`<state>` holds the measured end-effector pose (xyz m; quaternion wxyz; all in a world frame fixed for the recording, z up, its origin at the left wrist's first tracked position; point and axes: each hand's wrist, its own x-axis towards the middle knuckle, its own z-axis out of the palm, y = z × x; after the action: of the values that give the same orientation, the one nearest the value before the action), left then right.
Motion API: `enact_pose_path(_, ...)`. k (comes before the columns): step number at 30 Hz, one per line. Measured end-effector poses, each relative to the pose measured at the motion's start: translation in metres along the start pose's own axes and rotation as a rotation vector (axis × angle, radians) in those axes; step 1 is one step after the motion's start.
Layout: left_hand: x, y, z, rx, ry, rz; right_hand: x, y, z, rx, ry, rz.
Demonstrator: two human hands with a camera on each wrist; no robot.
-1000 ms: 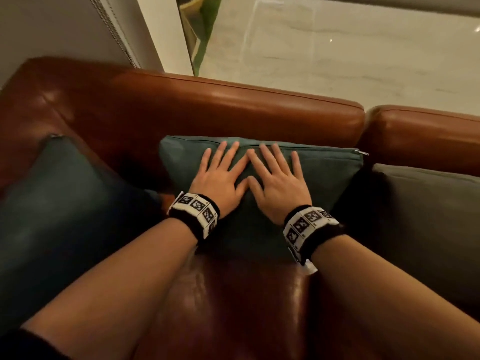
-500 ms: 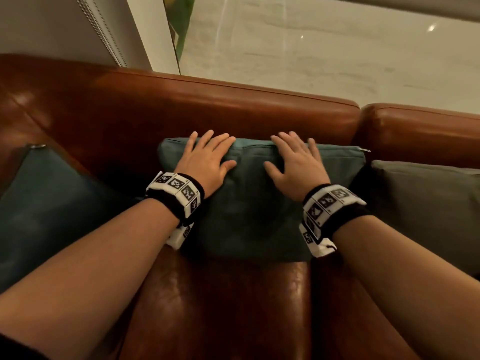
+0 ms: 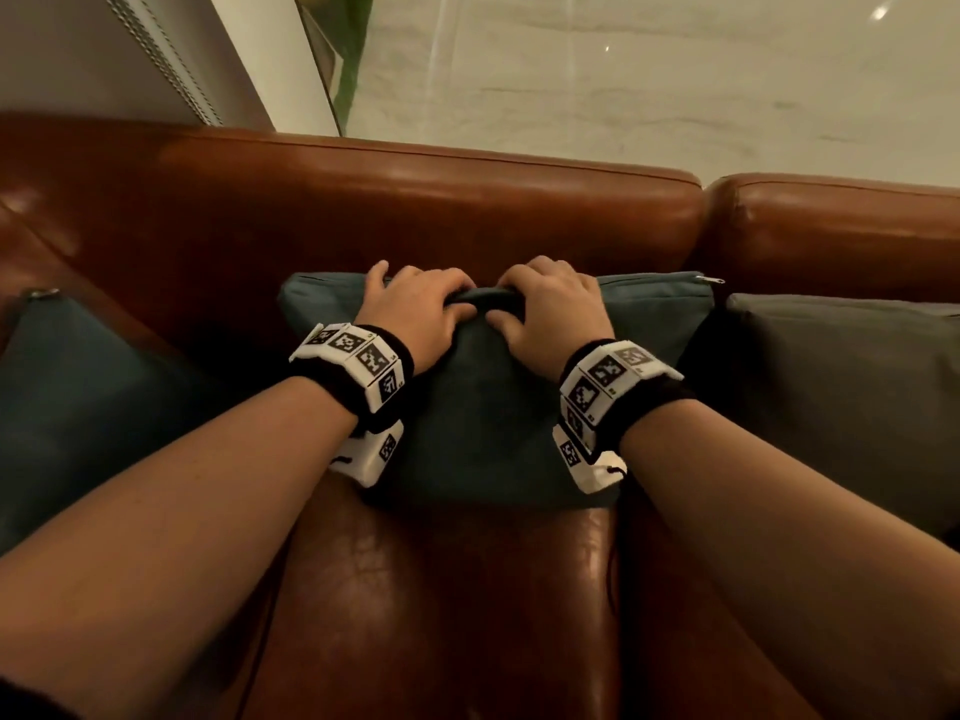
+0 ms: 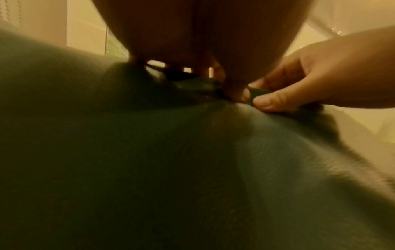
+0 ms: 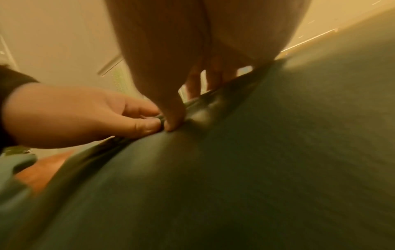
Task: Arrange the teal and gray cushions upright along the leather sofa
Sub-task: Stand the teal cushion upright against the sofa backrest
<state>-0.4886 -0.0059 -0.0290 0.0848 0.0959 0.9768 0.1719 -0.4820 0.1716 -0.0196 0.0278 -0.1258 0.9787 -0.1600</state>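
Note:
A teal cushion leans upright against the back of the brown leather sofa. My left hand and right hand sit side by side at the middle of its top edge. Both pinch a bunched fold of its fabric, fingers curled over the back and thumbs in front. The left wrist view shows my left hand on the cushion next to the right hand. A second teal cushion leans at the left and a gray cushion at the right.
Bare leather seat lies in front of the middle cushion. Behind the sofa back is pale marble floor, with a wall and a green plant at the upper left. A seam splits the sofa back at the right.
My hands slid up from the cushion's face to its top edge. They then came together at the middle and curled round the fabric, bunching it.

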Motion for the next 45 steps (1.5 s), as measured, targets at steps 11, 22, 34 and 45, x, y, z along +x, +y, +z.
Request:
enact_pose_path(11,-0.027,-0.053,-0.022,0.372,0.007,-0.032,-0.030,0.119,-0.017,-0.213,-0.083,0.103)
enact_pose_path(22,-0.021,-0.099,-0.035,0.025,0.101,-0.069,-0.028,0.117,-0.021,-0.157,0.045,0.080)
enact_pose_path(34,-0.024,-0.126,-0.034,-0.252,0.105,-0.117,-0.066,0.113,-0.021,0.475,0.444,0.598)
enact_pose_path(45,-0.069,-0.141,0.021,-0.793,0.196,-0.328,-0.089,0.111,0.033,1.110,0.400,0.889)
